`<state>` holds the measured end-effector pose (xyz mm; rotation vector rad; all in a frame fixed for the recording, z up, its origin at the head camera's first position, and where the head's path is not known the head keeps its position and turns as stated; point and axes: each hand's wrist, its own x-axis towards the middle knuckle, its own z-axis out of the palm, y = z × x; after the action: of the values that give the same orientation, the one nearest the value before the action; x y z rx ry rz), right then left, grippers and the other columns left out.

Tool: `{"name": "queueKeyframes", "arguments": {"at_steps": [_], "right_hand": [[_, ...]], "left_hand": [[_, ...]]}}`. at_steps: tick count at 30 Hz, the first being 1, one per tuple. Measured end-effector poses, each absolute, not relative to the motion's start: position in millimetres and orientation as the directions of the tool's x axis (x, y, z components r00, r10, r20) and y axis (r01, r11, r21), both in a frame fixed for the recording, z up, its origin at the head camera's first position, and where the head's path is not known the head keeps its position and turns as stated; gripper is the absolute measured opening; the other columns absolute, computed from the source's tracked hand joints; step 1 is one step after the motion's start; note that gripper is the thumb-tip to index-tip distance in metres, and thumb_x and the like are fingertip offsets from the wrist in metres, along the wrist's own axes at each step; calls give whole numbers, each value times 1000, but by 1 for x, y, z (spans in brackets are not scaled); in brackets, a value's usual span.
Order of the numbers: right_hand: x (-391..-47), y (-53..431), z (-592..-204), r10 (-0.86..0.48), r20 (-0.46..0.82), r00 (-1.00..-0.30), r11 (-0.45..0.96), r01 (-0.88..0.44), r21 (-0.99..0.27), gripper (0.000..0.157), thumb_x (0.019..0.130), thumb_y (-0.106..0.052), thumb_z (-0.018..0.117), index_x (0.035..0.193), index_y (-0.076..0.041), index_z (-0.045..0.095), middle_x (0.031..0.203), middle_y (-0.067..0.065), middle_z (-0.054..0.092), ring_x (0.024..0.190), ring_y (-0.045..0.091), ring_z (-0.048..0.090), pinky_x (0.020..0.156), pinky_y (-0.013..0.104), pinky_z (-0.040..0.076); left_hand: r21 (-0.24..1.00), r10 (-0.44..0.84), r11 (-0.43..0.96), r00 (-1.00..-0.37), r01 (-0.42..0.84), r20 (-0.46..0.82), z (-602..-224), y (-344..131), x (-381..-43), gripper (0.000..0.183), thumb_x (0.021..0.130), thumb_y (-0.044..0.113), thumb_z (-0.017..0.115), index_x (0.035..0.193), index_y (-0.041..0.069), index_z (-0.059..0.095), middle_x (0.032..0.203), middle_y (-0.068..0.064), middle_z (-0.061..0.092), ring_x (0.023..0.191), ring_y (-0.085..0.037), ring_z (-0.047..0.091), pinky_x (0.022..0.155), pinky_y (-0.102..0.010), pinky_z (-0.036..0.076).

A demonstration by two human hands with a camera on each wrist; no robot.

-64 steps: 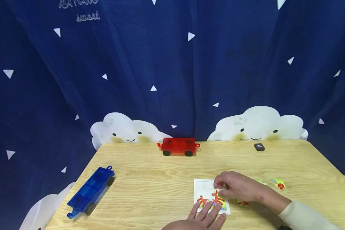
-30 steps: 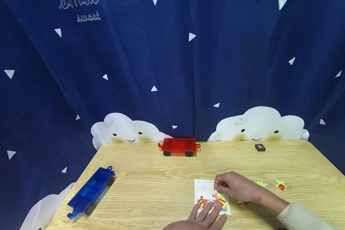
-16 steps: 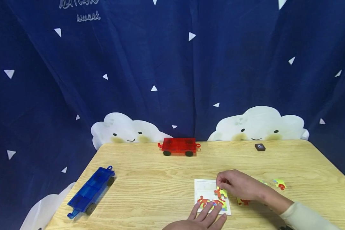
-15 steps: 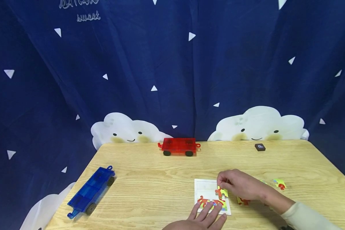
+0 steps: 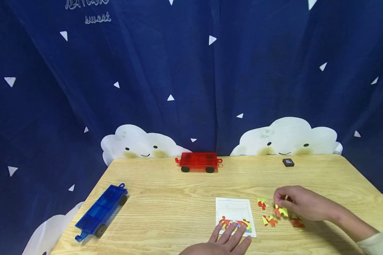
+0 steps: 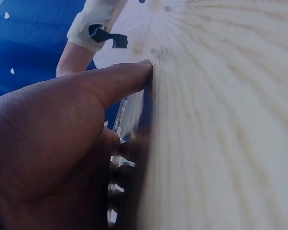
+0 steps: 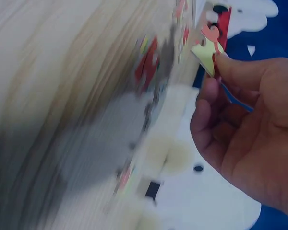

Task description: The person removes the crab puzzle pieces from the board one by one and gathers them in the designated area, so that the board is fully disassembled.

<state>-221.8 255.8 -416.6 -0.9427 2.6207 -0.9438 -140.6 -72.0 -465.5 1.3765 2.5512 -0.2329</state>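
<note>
A white puzzle tray [image 5: 232, 206] lies on the table, with red, yellow and blue pieces fitted along its near edge. My left hand [image 5: 223, 244] rests on that near edge, its fingers straight and spread over some of the fitted pieces. To the right of the tray, my right hand [image 5: 307, 204] pinches a red and yellow puzzle piece [image 5: 281, 211] between thumb and finger, just above the table. In the right wrist view the same puzzle piece [image 7: 207, 55] sticks out from the fingertips. Loose puzzle pieces [image 5: 269, 221] lie around it; the right hand may hide others.
A red toy wagon [image 5: 198, 161] stands at the table's far edge. At the left is a blue toy wagon [image 5: 101, 210]. A small black tile [image 5: 288, 162] marked P lies at the back right. Behind the table [image 5: 166, 198] hangs a dark blue curtain [image 5: 166, 71].
My right hand has lifted the puzzle piece off the tray and carried it right, over the loose pieces. The tray's upper part shows bare. My left hand has stayed in place.
</note>
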Motion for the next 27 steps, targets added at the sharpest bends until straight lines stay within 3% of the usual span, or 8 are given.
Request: {"name": "queueKeyframes", "arguments": {"at_steps": [6, 10, 18, 27], "right_hand": [[-216, 301, -422, -674, 93, -732, 533, -570, -625, 21, 104, -4, 58, 92, -21, 61, 85, -15, 56, 76, 1, 51, 56, 26, 39], [-213, 328, -425, -671, 60, -739, 550, -551, -628, 24, 103, 1, 58, 90, -20, 60, 85, -17, 55, 75, 0, 49, 54, 27, 36], [-214, 363, -429, -658, -79, -749, 600, -459, -655, 19, 103, -5, 59, 88, -17, 60, 81, -18, 50, 72, -1, 44, 56, 27, 31], [-213, 368, -438, -644, -71, -762, 611, -456, -647, 18, 102, -5, 61, 88, -16, 60, 82, -17, 52, 74, -2, 45, 57, 27, 32]], "left_hand": [[9, 791, 563, -536, 826, -295, -466, -70, -141, 74, 105, 67, 12, 167, 28, 0, 171, 5, -8, 155, -13, -3, 122, -41, 11], [47, 787, 572, -532, 819, -312, -465, -69, -141, 75, 104, 68, 13, 166, 29, -2, 171, 6, -10, 155, -12, -5, 122, -40, 10], [-30, 812, 538, -528, 842, -250, -463, -74, -139, 72, 106, 64, 12, 167, 27, 4, 172, 4, -2, 155, -13, 1, 121, -40, 15], [21, 806, 550, -524, 835, -276, -463, -73, -140, 73, 106, 66, 14, 167, 28, 1, 172, 6, -5, 155, -12, -1, 121, -39, 14]]}}
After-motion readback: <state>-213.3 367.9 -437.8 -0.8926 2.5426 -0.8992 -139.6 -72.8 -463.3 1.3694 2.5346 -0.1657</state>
